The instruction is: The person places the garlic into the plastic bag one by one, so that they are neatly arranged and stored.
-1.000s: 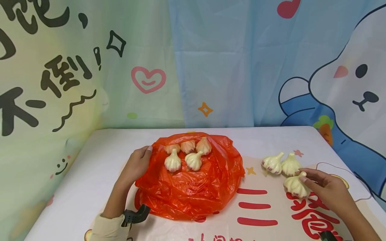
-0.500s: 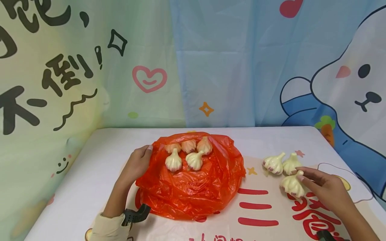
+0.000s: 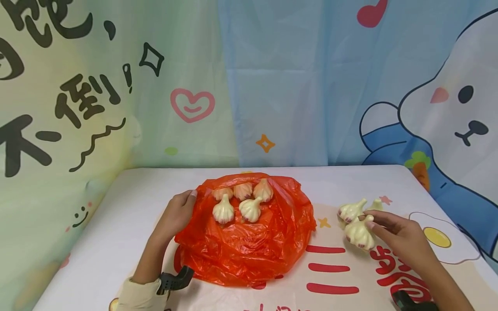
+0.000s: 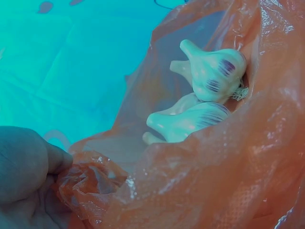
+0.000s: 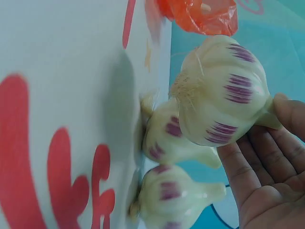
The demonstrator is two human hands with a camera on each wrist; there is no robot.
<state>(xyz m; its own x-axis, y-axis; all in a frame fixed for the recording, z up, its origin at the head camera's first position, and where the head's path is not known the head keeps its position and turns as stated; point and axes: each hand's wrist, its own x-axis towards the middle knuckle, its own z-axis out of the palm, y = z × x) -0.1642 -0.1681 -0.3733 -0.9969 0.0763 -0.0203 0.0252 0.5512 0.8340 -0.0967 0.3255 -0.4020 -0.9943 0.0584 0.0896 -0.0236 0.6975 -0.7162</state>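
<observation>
Right hand (image 3: pixel 400 233) above the table (image 3: pixel 134 190), garlic bulb (image 3: pixel 359 234) in fingertips

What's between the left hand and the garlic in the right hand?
The red bag with garlic bulbs inside, then printed tablecloth; the head view shows it.

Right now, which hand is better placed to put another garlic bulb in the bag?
Probably your right hand: it pinches a garlic bulb by the stem, lifted off the table, with two loose bulbs close by. Your left hand grips the red bag on the side away from those bulbs.
</observation>
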